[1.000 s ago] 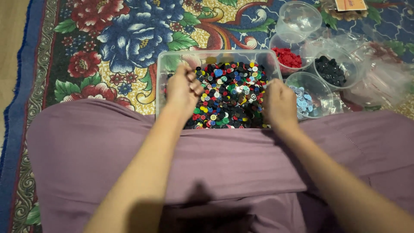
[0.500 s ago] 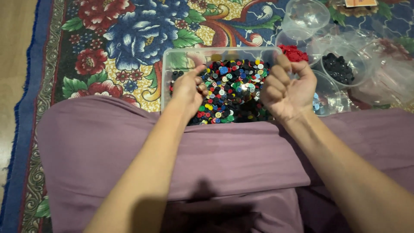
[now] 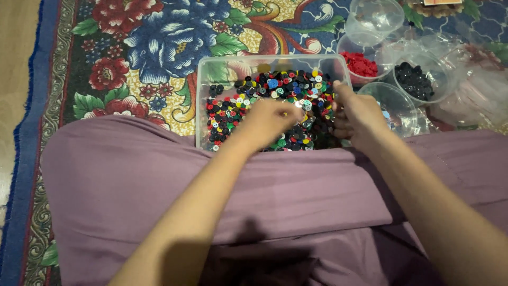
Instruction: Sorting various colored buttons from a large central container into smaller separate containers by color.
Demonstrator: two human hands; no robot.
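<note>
The left hand (image 3: 270, 121) is reaching into the clear rectangular tub (image 3: 211, 71), fingers curled down onto the mixed coloured buttons (image 3: 296, 85). It is blurred, so whether it is pinching a button cannot be told. The right hand (image 3: 360, 117) is resting at the tub's right edge, fingers folded into a loose fist, thumb up. Whether anything is lying inside that fist cannot be told.

The tub is sitting on the floor rug just beyond the person's crossed legs, its near wall touching the purple cloth (image 3: 159, 180) covering the lap. The buttons are filling most of the tub, thinning toward its left side.

Just right of the right hand, a round clear cup (image 3: 394, 103) is standing with a few pale blue pieces showing at the bottom. Behind it, a cup of red buttons (image 3: 360, 64) and a cup of black buttons (image 3: 415, 79) are standing side by side. An empty clear cup (image 3: 375, 18) is sitting further back. Crumpled clear plastic bags (image 3: 476, 90) are lying at the far right. All are resting on a flowered rug (image 3: 132, 47) with a blue border, bare wood floor (image 3: 13, 63) showing at the left.
</note>
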